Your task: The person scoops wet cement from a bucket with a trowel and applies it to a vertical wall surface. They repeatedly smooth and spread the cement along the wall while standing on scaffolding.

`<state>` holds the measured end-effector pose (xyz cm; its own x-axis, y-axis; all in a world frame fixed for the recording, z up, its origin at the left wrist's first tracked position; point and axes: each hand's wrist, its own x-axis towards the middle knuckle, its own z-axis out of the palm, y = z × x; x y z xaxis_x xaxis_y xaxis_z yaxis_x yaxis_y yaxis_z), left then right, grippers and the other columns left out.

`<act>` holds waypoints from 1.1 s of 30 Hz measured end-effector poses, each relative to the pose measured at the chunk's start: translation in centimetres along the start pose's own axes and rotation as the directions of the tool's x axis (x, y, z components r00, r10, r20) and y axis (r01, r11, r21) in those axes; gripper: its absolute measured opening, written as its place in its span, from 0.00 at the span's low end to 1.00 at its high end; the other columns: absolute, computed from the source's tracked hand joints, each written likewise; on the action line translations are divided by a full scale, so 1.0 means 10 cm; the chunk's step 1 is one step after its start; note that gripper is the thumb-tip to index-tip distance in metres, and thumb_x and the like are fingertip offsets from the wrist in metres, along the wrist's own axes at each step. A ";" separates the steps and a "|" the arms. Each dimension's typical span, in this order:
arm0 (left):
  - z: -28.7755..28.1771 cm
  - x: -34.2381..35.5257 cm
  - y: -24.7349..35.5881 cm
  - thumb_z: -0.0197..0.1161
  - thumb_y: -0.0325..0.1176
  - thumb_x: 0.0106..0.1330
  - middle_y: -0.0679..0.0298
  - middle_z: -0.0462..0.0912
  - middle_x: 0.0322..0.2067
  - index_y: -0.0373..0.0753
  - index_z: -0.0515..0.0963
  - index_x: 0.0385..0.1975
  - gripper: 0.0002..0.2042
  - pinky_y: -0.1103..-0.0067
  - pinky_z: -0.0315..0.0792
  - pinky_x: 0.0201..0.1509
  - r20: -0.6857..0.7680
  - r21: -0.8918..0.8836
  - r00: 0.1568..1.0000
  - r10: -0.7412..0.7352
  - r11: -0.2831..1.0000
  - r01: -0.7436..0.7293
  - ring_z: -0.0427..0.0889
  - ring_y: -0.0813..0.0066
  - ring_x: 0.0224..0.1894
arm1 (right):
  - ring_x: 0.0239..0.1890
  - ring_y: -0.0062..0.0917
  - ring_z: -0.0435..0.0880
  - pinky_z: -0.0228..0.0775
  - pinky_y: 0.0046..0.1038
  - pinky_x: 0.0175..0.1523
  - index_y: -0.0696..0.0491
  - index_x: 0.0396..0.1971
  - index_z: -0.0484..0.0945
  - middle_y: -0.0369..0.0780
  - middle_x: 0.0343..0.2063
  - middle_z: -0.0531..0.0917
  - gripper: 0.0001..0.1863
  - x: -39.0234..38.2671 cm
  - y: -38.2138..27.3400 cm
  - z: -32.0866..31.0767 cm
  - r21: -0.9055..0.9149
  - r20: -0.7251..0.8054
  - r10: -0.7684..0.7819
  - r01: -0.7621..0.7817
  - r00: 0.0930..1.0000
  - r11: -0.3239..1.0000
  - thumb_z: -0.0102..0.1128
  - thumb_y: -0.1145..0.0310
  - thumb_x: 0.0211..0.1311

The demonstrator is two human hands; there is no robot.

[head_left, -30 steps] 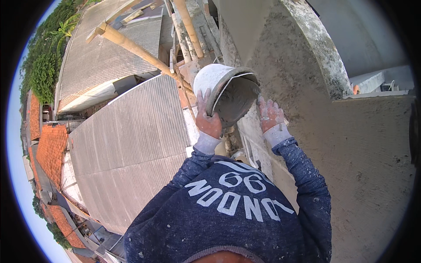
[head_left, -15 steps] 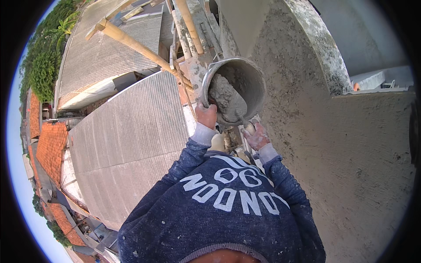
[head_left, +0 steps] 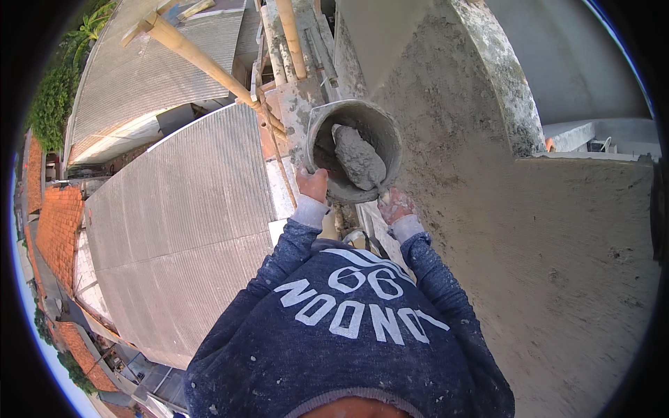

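My left hand (head_left: 311,184) is closed round the near left rim of a grey, mortar-smeared bucket (head_left: 391,139), which is tipped so that I look into it. Inside, a heap of wet grey mortar (head_left: 359,159) lies on a trowel, hiding its blade. My right hand (head_left: 396,205), spattered with mortar, is closed on the trowel's handle just outside the bucket's near right rim. Only the trowel's metal neck (head_left: 381,189) shows between the mortar and my fingers. The bucket's bottom is mostly in shadow.
To my right stands a mortar-coated wall (head_left: 529,265) with a rough raised edge (head_left: 498,76). Bamboo poles (head_left: 195,59) and mortar-stained scaffold boards (head_left: 300,104) are ahead. Corrugated roofs (head_left: 181,202) lie below on the left.
The view has shifted, so bucket and surroundings sit farther left. Within the bucket, the loaded trowel has moved slightly right, and my right hand now covers the handle. My left hand keeps its hold.
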<state>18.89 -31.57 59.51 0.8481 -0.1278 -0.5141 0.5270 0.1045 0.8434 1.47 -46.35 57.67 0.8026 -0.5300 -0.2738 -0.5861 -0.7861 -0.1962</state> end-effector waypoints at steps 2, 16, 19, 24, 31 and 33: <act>-0.11 0.10 -0.06 0.54 0.21 0.46 0.65 0.75 0.26 0.32 0.73 0.36 0.15 0.78 0.68 0.28 -0.034 -0.004 0.998 0.046 0.999 -0.047 0.73 0.74 0.25 | 0.45 0.48 0.78 0.70 0.43 0.50 0.54 0.56 0.64 0.52 0.42 0.79 0.32 0.02 -0.09 0.10 0.068 0.114 -0.021 0.013 0.993 0.998 0.59 0.53 0.53; -2.96 0.09 -0.56 0.54 0.27 0.42 0.50 0.76 0.41 0.28 0.73 0.39 0.20 0.68 0.73 0.42 -0.716 0.119 0.691 -0.099 0.958 0.261 0.77 0.57 0.39 | 0.45 0.43 0.77 0.68 0.39 0.49 0.58 0.59 0.61 0.52 0.41 0.78 0.34 0.06 -0.63 -0.01 0.635 0.662 -0.494 -0.071 0.564 0.769 0.54 0.50 0.60; -3.21 -0.26 -0.34 0.54 0.27 0.41 0.52 0.77 0.36 0.24 0.73 0.38 0.21 0.67 0.73 0.37 -0.851 0.091 0.520 -0.075 0.954 0.287 0.78 0.58 0.34 | 0.35 0.39 0.81 0.75 0.36 0.36 0.57 0.56 0.65 0.50 0.36 0.79 0.28 0.76 -0.03 -0.16 0.712 0.701 -0.432 -0.521 0.568 0.470 0.51 0.55 0.62; -3.48 -0.81 -0.11 0.53 0.29 0.42 0.52 0.78 0.31 0.24 0.75 0.31 0.17 0.67 0.73 0.34 -0.853 0.129 0.521 -0.027 0.957 0.260 0.78 0.59 0.31 | 0.41 0.46 0.80 0.72 0.38 0.45 0.51 0.53 0.68 0.51 0.39 0.80 0.20 1.18 1.12 -0.97 0.543 -0.084 0.267 -0.180 0.960 0.820 0.51 0.59 0.64; -3.28 -0.80 -0.38 0.52 0.30 0.43 0.52 0.78 0.26 0.25 0.75 0.25 0.14 0.66 0.74 0.33 -0.874 -0.056 0.419 -0.248 0.906 0.420 0.79 0.60 0.28 | 0.42 0.48 0.80 0.71 0.43 0.47 0.57 0.55 0.66 0.53 0.39 0.80 0.29 0.74 1.45 -0.99 0.149 -0.133 0.192 -0.172 0.972 0.974 0.55 0.54 0.59; -3.22 -0.70 -0.50 0.52 0.30 0.43 0.51 0.78 0.26 0.26 0.75 0.25 0.13 0.66 0.74 0.33 -0.831 -0.135 0.439 -0.341 0.890 0.435 0.79 0.59 0.28 | 0.46 0.48 0.78 0.69 0.43 0.51 0.56 0.56 0.65 0.54 0.42 0.79 0.32 1.04 1.41 -0.57 0.088 -0.008 0.296 -0.294 0.955 0.952 0.57 0.51 0.57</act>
<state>12.06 0.60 53.86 0.2374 0.7283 -0.6428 0.8456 0.1707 0.5058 2.19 -64.80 57.41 0.5938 -0.7418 -0.3116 -0.8038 -0.5640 -0.1892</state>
